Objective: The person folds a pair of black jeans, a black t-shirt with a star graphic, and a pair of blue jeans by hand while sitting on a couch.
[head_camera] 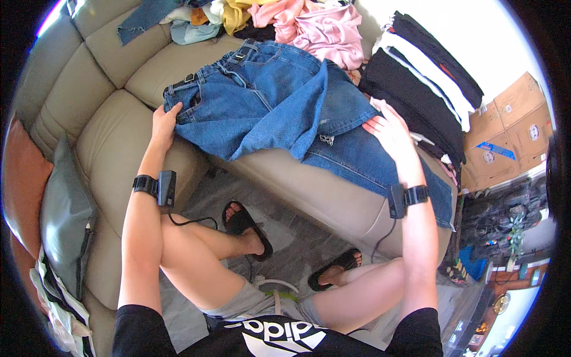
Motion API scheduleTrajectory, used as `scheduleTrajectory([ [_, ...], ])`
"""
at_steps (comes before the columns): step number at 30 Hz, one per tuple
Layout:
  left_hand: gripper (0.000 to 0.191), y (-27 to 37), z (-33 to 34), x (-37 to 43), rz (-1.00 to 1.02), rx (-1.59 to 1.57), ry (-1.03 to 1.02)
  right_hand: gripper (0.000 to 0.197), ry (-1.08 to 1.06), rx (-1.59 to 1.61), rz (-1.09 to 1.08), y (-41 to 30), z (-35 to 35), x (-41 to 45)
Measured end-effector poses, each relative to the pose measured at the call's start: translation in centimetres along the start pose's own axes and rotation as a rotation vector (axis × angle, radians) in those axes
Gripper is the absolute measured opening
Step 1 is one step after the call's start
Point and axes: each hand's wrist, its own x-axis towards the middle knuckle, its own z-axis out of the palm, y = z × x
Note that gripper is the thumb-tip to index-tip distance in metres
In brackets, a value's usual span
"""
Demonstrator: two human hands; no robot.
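Observation:
A pair of blue denim jeans [285, 93] lies spread on the couch seat, its belt-looped waistband with small buckles towards the upper left. My left hand [166, 122] grips the waistband's near corner, the thumb on top of the cloth. At the right, my right hand [387, 127] lies at the hem end of an upper leg, fingers on the edge of the denim; whether they pinch it cannot be told. One leg is folded over in the middle. More blue denim [348, 156] runs beneath, over the couch's front edge towards the right wrist.
Pink cloth [328, 31] and other loose clothes are heaped at the back. A stack of folded black and white clothes [412, 89] lies to the right, beside cardboard boxes [508, 129]. Cushions [67, 214] rest on the couch [111, 147] at the left.

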Motion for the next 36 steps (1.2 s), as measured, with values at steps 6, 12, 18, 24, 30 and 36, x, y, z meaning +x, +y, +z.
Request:
scheduleTrajectory([
  [6,0.023,-0.4,-0.5,1.2,-0.042,-0.016,-0.002,0.024,0.174,0.108,-0.322,-0.6,1.0,4.3],
  [12,0.019,0.0,-1.4,3.1,-0.223,0.097,-0.043,0.028,-0.005,-0.247,-0.939,-8.9,-0.9,-0.5],
  [18,0.024,0.4,-1.1,2.7,-0.24,0.087,-0.006,0.034,0.116,-0.178,-0.624,-12.1,-2.8,-11.6],
  [24,0.023,0.5,-1.0,2.2,-0.21,0.052,-0.052,0.022,0.094,-0.174,-0.376,-10.2,-4.2,-14.9],
  [30,0.023,0.5,-0.8,2.1,-0.234,0.049,-0.019,0.032,-0.446,-0.568,-0.422,-9.7,-7.4,-13.7],
  [36,0.027,1.0,-0.2,1.4,-0.22,0.069,-0.005,0.019,-0.369,-1.069,-0.39,-9.3,-8.9,-15.6],
])
